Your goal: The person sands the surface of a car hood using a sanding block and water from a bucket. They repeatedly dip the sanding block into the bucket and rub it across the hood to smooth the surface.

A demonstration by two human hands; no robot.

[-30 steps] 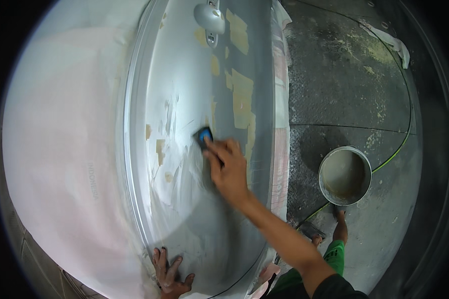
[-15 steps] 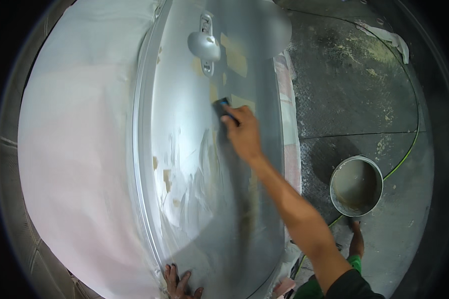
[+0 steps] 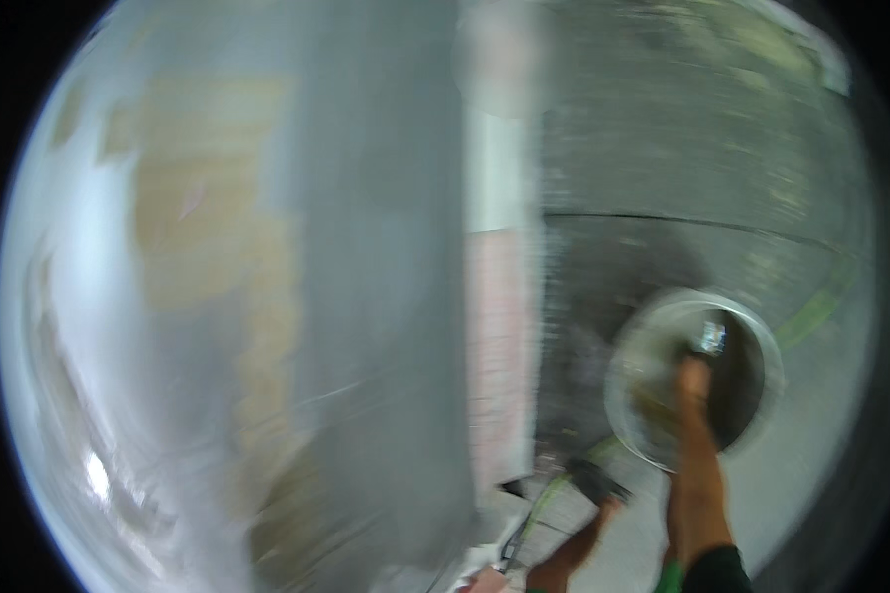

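In the blurred head view, my right hand (image 3: 694,376) is at the mouth of a grey bucket (image 3: 618,381) of murky water, closed on a small dark block (image 3: 707,338) with a bright glint; whether it touches the water I cannot tell. A silver panel (image 3: 366,296) with tan patches fills the left half of the picture. My left hand is not in view.
Pink and white covering (image 3: 494,356) borders the panel's right edge. The bucket stands on grey concrete floor (image 3: 682,128) beside my legs and sandalled foot (image 3: 598,484). A green hose (image 3: 841,282) runs past the bucket, and white cloth (image 3: 826,69) lies far right.
My right hand has left the panel and moved right to the bucket with the block. The view has swung rightward, so my left hand and the panel's handle have dropped out of sight.
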